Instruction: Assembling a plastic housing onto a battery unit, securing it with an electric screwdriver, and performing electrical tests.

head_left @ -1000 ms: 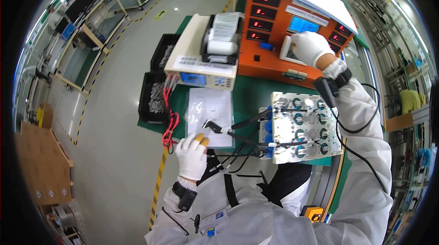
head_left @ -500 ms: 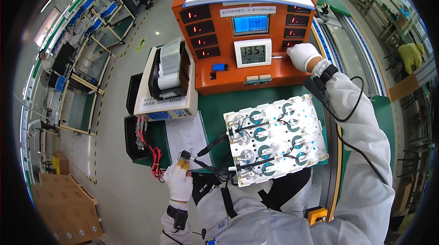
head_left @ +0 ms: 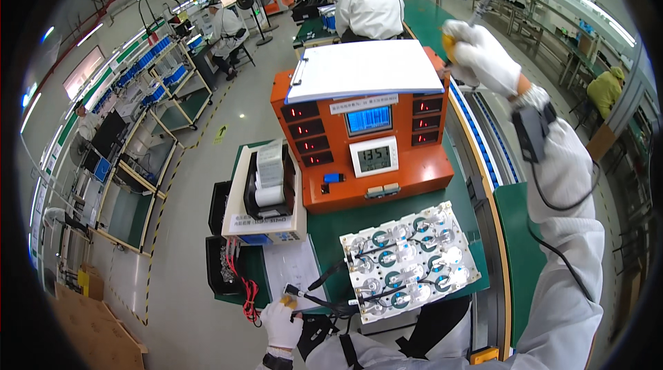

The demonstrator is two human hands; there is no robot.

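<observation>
My right hand [head_left: 480,59], white-gloved with yellow on the fingertips, is raised beyond the right edge of the orange test box [head_left: 414,166]. Its fingers are closed round a slim tool [head_left: 484,2] whose greyish, see-through end points up; its exact kind is unclear. At the bench's near edge, my left hand [head_left: 282,327] pinches a black cable connector [head_left: 293,290] at its yellow fingertips. From there black cables lead to a white plastic module [head_left: 407,259] with round wells, lying tilted on the green bench. A paper sheet [head_left: 286,263] lies beyond my left hand.
A clipboard [head_left: 366,73] rests on the orange box; a small clock [head_left: 375,156] and blue USB stick [head_left: 334,178] are on its ledge. Left stand a beige meter [head_left: 276,225], a black parts bin [head_left: 216,270] and red leads [head_left: 250,294]. People [head_left: 373,7] work beyond.
My right hand has risen from the orange box's front ledge to beyond its right side, tool in hand. My left hand stays at the connector. The view has tilted up, showing people behind.
</observation>
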